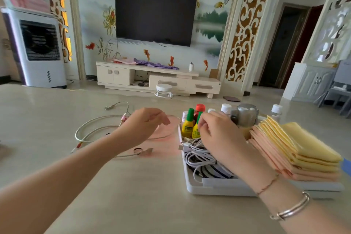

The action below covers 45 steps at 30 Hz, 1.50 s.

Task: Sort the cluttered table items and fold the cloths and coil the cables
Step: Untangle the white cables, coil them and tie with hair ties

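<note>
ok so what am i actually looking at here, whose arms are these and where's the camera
There is no machine here. The one picture comes from a camera worn on a person's head, looking forward and down, so the arms are that person's own. The left hand hangs over loose cables on the table, fingers loosely curled; it seems to hold nothing. The right hand reaches over a white tray; whether it pinches anything is unclear. The tray holds coiled cables, small bottles and folded cloths. Behind is a living room with a TV.
</note>
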### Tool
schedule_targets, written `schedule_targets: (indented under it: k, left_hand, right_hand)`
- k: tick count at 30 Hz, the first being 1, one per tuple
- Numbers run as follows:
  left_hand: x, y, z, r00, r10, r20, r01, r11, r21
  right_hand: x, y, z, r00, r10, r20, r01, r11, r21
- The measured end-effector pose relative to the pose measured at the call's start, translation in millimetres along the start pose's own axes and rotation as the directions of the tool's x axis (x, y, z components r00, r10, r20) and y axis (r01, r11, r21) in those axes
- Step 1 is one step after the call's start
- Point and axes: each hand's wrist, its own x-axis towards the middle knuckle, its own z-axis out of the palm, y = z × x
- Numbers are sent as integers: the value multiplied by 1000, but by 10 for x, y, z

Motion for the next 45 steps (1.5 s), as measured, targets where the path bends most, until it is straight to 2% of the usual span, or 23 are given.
schedule_targets:
  k: [2,4,7,10,15,19,22,25,27,29,33,36,39,42,45]
  left_hand:
    - [-143,-273,-241,997,-60,-44,58,997,-43]
    - [-270,-522,-444,988,-126,-90,125,992,-16]
    - [-468,-870,-741,969,-221,-109,228,972,59]
    - [-512,-1065,-943,969,-246,-18,246,959,143]
    - [-401,-966,-988,974,-190,121,168,971,172]
    - [-464,-914,-836,938,-177,297,99,961,258]
    - [-504,-858,-735,931,-145,336,54,962,266]
    - [-511,-830,-715,948,-167,273,96,962,254]
    - [-502,-825,-727,965,-181,188,118,945,304]
    - [-479,-837,-744,982,-170,87,133,936,326]
    - [-425,-880,-787,977,-203,-68,214,947,241]
    - [-396,-932,-842,967,-238,-91,249,959,135]
    - [-377,-941,-871,972,-227,-63,233,964,127]
    - [-369,-910,-868,977,-210,-42,214,967,139]
    - [-375,-876,-874,983,-164,-80,175,972,157]
  right_hand:
    - [155,-272,169,998,-59,29,58,997,45]
    - [290,-521,337,992,-78,101,66,991,116]
    - [464,-875,672,949,-87,302,40,987,158]
    - [541,-1080,936,850,-72,522,-19,986,167]
    - [511,-1065,1019,772,-103,628,30,992,125]
    - [425,-1068,1076,830,-180,528,164,983,77]
    - [437,-1098,1079,873,-191,448,119,976,183]
    - [492,-1130,1069,928,-139,346,-9,920,392]
    - [545,-1090,1085,944,-88,318,-60,902,427]
    - [605,-984,1137,928,-52,369,-86,934,347]
    - [700,-746,1328,862,46,504,-118,987,112]
    - [751,-730,1352,894,30,448,-65,996,63]
    - [828,-795,1272,939,-16,344,-74,967,245]
    - [879,-937,1139,959,-83,271,-55,884,464]
    - [927,-1079,980,967,-131,217,-20,812,583]
